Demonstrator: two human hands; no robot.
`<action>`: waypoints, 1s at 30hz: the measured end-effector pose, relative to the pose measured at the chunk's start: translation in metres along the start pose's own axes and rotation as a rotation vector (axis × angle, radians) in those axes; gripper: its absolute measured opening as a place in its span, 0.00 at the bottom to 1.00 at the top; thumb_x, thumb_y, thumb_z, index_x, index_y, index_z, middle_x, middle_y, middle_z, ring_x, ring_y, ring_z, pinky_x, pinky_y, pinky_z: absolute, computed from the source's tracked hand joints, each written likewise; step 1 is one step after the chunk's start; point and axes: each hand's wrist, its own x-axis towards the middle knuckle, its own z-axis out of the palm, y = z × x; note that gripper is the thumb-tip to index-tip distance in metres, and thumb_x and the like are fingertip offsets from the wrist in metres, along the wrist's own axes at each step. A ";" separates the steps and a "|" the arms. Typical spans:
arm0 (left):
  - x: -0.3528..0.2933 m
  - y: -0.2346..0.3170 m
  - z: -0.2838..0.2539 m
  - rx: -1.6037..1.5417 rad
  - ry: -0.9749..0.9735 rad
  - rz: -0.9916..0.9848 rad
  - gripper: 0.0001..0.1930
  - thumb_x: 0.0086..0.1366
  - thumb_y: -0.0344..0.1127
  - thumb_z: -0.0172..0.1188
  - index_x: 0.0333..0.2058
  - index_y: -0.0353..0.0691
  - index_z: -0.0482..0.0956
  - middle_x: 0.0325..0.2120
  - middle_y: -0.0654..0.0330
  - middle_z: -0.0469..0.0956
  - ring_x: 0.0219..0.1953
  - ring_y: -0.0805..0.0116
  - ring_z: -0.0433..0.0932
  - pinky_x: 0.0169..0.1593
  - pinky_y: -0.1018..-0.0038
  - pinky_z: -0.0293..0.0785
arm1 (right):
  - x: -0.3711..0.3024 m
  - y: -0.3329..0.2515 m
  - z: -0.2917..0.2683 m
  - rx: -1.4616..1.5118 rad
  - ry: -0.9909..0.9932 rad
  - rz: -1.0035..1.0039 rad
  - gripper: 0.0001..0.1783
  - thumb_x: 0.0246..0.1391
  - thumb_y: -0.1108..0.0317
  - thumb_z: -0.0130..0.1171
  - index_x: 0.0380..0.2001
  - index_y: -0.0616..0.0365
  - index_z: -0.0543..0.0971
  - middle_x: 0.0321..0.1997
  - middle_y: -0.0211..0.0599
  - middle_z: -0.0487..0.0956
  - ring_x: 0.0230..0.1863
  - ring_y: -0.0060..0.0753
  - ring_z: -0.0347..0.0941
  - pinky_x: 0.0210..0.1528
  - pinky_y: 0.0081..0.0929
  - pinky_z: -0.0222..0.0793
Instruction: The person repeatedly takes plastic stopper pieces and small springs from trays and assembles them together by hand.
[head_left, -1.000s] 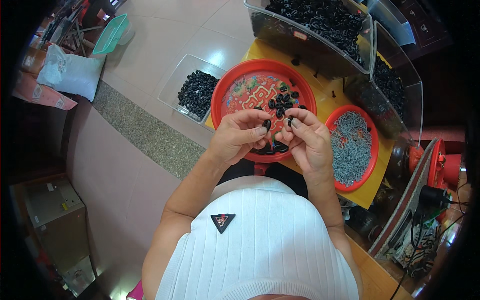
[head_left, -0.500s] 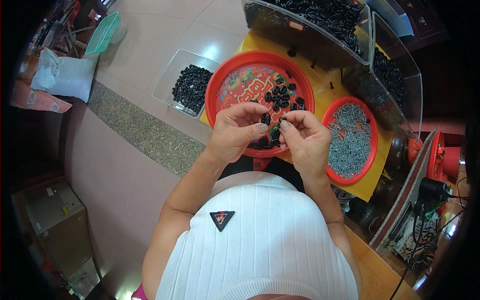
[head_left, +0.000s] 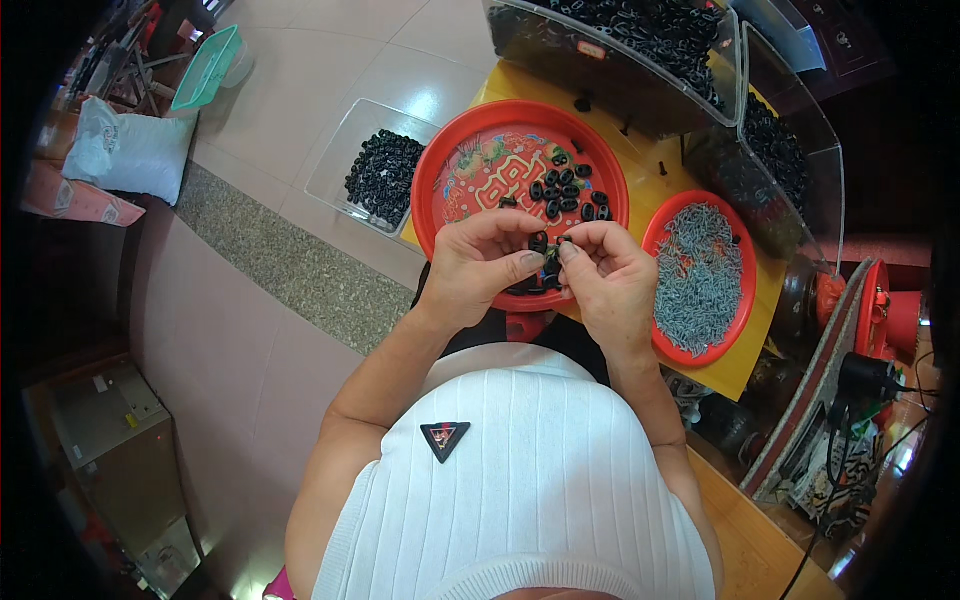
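Over the near part of a round red tray (head_left: 440, 135), my two hands are close together. Between thumb and fingers, my left hand (head_left: 478, 262) pinches a small black oval piece (head_left: 538, 242) with openings in it. My right hand (head_left: 608, 270) is closed in a pinch on a small dark part (head_left: 564, 240), right beside the piece in the left; its exact kind is too small to tell. Several loose black oval pieces (head_left: 552, 191) lie on the tray's right side, and more sit below my fingers, partly hidden.
A red oval dish (head_left: 746, 290) of grey screws stands right on the yellow table (head_left: 640, 165). Clear bins (head_left: 640, 100) of black parts rise behind it. A clear tray (head_left: 335, 170) with black pieces is at left. A power adapter (head_left: 866, 378) with cables hangs far right.
My left hand has moved slightly right, bringing its black oval piece nearer the part in my right hand. The right hand has barely shifted.
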 end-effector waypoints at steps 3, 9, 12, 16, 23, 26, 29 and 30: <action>0.000 0.000 0.000 0.047 0.004 0.000 0.15 0.50 0.19 0.58 0.39 0.31 0.71 0.32 0.59 0.74 0.35 0.75 0.73 0.40 0.80 0.71 | 0.000 -0.002 0.002 -0.013 0.004 -0.006 0.02 0.47 0.78 0.52 0.27 0.63 0.72 0.21 0.23 0.70 0.21 0.08 0.62 0.21 0.08 0.57; -0.001 -0.002 0.003 0.127 -0.001 0.040 0.15 0.50 0.19 0.57 0.39 0.30 0.71 0.32 0.59 0.74 0.34 0.76 0.73 0.39 0.81 0.71 | 0.000 0.001 0.001 -0.013 -0.013 -0.001 0.02 0.47 0.78 0.52 0.27 0.63 0.71 0.21 0.23 0.70 0.21 0.07 0.62 0.21 0.08 0.57; -0.001 -0.001 0.003 0.158 -0.004 0.046 0.15 0.51 0.19 0.57 0.40 0.30 0.71 0.32 0.59 0.74 0.34 0.76 0.73 0.39 0.80 0.71 | -0.001 -0.001 0.001 -0.009 -0.014 0.006 0.02 0.47 0.78 0.52 0.27 0.63 0.71 0.21 0.23 0.70 0.21 0.07 0.62 0.20 0.08 0.56; -0.001 -0.001 0.004 0.142 -0.004 0.053 0.15 0.51 0.19 0.57 0.40 0.30 0.71 0.32 0.59 0.74 0.34 0.75 0.73 0.39 0.80 0.71 | 0.002 0.001 0.001 -0.016 -0.026 0.021 0.01 0.48 0.77 0.52 0.26 0.63 0.71 0.20 0.24 0.70 0.19 0.08 0.63 0.18 0.09 0.57; 0.001 0.000 0.003 0.204 -0.012 0.091 0.15 0.52 0.19 0.56 0.40 0.29 0.71 0.32 0.58 0.75 0.35 0.75 0.73 0.40 0.79 0.71 | 0.004 -0.001 0.003 0.060 -0.045 0.080 0.04 0.49 0.75 0.52 0.29 0.65 0.72 0.19 0.28 0.72 0.20 0.14 0.69 0.22 0.12 0.69; 0.002 -0.001 0.001 0.156 -0.020 0.086 0.15 0.52 0.19 0.56 0.40 0.29 0.71 0.33 0.58 0.75 0.35 0.75 0.73 0.40 0.80 0.71 | 0.007 0.001 -0.004 0.198 -0.087 0.132 0.06 0.49 0.75 0.52 0.32 0.66 0.73 0.21 0.31 0.74 0.22 0.16 0.71 0.25 0.13 0.71; 0.001 0.000 0.002 0.210 -0.007 0.080 0.15 0.52 0.19 0.56 0.40 0.29 0.71 0.32 0.58 0.75 0.34 0.75 0.74 0.40 0.80 0.71 | 0.012 0.010 -0.013 0.304 -0.179 0.180 0.07 0.50 0.74 0.53 0.33 0.65 0.73 0.23 0.33 0.75 0.22 0.17 0.72 0.24 0.13 0.71; 0.001 -0.001 0.003 0.218 -0.008 0.091 0.14 0.52 0.19 0.56 0.40 0.29 0.71 0.32 0.58 0.75 0.34 0.75 0.74 0.39 0.80 0.71 | 0.014 0.014 -0.014 0.340 -0.210 0.195 0.07 0.49 0.74 0.54 0.33 0.65 0.73 0.23 0.33 0.75 0.22 0.17 0.72 0.24 0.13 0.71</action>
